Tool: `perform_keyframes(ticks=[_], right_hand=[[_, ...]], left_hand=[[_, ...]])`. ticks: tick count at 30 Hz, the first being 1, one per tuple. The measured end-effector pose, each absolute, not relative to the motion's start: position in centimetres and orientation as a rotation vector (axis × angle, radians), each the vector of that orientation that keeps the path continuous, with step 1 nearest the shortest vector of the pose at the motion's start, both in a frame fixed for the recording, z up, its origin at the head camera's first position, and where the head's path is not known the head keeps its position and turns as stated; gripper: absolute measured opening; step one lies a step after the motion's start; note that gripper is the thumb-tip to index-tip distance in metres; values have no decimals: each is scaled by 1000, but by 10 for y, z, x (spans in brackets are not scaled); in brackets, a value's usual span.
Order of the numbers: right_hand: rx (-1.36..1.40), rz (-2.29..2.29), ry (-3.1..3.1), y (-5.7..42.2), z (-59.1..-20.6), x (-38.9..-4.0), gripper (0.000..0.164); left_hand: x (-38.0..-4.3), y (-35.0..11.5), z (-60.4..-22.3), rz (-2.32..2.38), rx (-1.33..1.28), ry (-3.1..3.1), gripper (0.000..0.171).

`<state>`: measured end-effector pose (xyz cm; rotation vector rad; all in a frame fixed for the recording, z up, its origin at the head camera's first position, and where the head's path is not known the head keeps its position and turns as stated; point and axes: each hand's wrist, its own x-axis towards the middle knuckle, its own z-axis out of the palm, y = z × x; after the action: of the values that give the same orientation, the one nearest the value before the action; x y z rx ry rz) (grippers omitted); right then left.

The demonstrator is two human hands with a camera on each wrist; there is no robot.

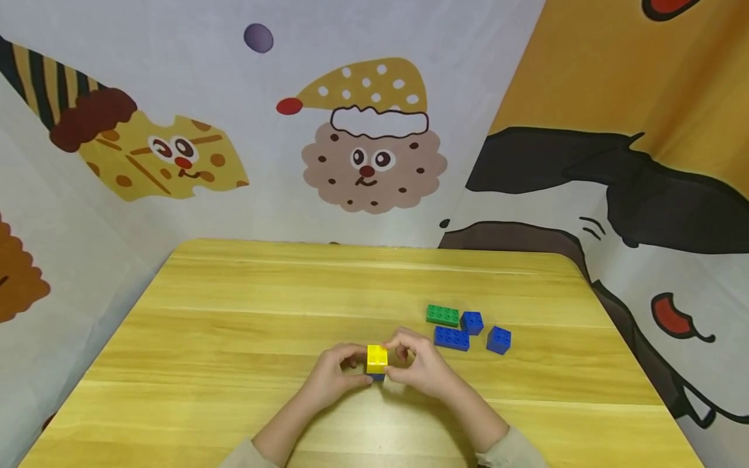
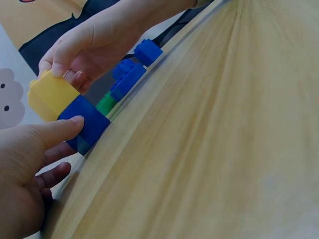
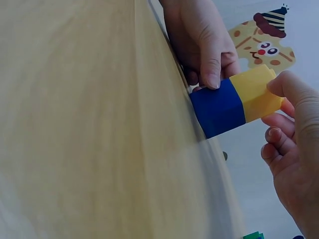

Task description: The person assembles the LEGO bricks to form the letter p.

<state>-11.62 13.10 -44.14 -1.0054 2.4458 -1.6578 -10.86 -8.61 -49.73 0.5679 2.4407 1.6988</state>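
A yellow building block sits on top of a blue building block, the two stacked upright on the wooden table. My left hand pinches the lower blue block between thumb and fingers from the left. From the other side my right hand pinches the yellow block, thumb on its near side. In the right wrist view the yellow block lies flush against the blue block, and the right thumb presses near its studded top.
Beyond my right hand lie a green block, a long blue block and two square blue blocks, one beside the green and another farther right. A cartoon-printed cloth hangs behind the table.
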Motion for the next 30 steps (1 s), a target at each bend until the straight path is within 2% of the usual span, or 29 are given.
perform_keyframes(ticks=[6, 22, 30], right_hand=[[-1022, -1658, 2462, 135, -468, -126, 33], [-913, -1522, 2527, 145, -461, -120, 35], [-951, -1576, 2604, 156, -463, -117, 36]], left_hand=[[-108, -87, -497, 1703, 582, 2441, 42], [-109, -87, -499, 1682, 620, 2446, 42], [-108, -87, -499, 1661, 620, 2462, 43]])
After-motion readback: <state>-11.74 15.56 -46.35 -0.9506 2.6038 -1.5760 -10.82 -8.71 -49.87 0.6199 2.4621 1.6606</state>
